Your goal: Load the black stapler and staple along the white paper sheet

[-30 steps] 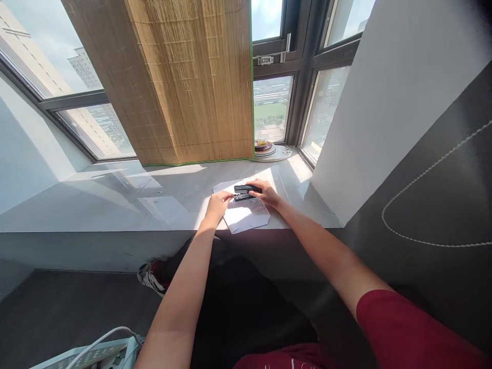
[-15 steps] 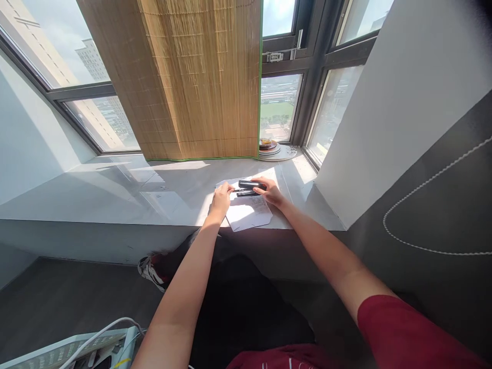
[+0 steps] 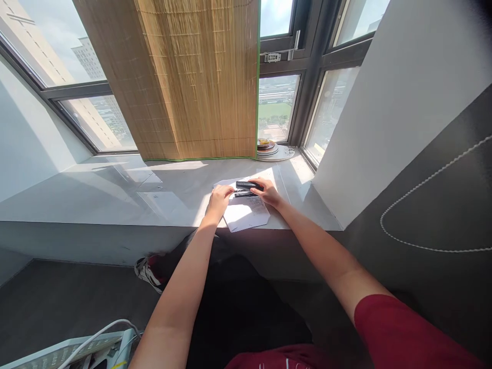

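A black stapler (image 3: 246,185) lies over papers on the window sill, its top part raised apart from the lower part. My right hand (image 3: 266,191) is closed around the stapler's right end. Across from it, my left hand (image 3: 220,197) pinches at the stapler's left end, fingertips together. Whatever is between those fingertips is too small to make out. Beneath both hands lie white paper sheets (image 3: 246,218) with faint print, partly in bright sun.
The pale window sill (image 3: 180,177) runs below a bamboo blind (image 3: 200,92). Stacked plates (image 3: 268,149) stand in the right corner by the window. A beaded cord (image 3: 400,202) hangs at right. A pale plastic basket (image 3: 69,348) with a cable sits at lower left.
The whole view has shifted slightly. My left hand has turned a little beside the stapler's left end; my right hand keeps its hold on the stapler.
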Tool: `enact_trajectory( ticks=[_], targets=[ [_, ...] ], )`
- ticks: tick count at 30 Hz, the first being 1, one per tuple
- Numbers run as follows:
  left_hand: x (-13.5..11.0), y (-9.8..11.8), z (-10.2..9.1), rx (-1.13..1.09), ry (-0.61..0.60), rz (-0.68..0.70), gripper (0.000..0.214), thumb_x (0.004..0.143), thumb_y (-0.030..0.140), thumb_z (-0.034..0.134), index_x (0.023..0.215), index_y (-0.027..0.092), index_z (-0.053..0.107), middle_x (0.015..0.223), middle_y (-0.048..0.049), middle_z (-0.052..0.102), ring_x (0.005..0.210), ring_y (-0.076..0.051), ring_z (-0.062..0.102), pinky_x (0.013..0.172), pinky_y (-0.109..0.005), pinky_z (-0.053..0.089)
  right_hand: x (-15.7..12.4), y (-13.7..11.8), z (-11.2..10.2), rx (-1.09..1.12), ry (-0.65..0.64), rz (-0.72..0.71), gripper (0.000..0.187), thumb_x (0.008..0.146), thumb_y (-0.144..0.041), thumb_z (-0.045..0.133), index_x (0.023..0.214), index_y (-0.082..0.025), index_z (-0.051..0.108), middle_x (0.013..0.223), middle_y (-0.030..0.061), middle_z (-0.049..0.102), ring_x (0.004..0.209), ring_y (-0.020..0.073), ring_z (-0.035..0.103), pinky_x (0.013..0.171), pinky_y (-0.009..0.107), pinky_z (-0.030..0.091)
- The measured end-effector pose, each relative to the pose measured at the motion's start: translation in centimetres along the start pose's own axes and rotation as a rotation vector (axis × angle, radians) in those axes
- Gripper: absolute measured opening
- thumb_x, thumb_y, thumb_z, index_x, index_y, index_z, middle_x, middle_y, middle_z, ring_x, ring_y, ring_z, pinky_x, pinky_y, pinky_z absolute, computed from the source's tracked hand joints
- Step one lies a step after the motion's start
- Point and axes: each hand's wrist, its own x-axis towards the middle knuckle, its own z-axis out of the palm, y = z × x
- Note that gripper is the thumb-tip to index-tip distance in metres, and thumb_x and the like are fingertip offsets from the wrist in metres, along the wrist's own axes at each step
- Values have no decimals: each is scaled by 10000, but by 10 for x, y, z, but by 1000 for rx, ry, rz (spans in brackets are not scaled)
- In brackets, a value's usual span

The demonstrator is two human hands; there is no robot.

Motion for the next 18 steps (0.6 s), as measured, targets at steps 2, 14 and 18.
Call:
enact_trajectory(
  ticks=[2,14,18],
  targets=[
    [0,0,-1,-12,7,-28,218,824,61,853,818,278,824,981,-75,795,1135,-288,725,1137,-416,551,0,2,0,10,20,-9,308,960,-420,754,1187,-220,815,1169,112,792,1115,318,725,1056,543,609],
    [-2,6,-5,210,7,77,285,935,-3,620,960,237,770,1056,-53,753,999,-215,754,986,-357,598,1,9,0,43,-11,-20,335,934,-439,769,1184,-226,832,1197,120,794,1138,316,735,1084,526,587],
    [0,5,-5,216,57,37,276,958,23,586,948,243,752,1053,-54,721,946,-203,726,942,-350,594,1,8,0,57,-3,-11,334,923,-433,763,1175,-226,830,1212,119,800,1150,326,727,1060,529,590]
  ],
)
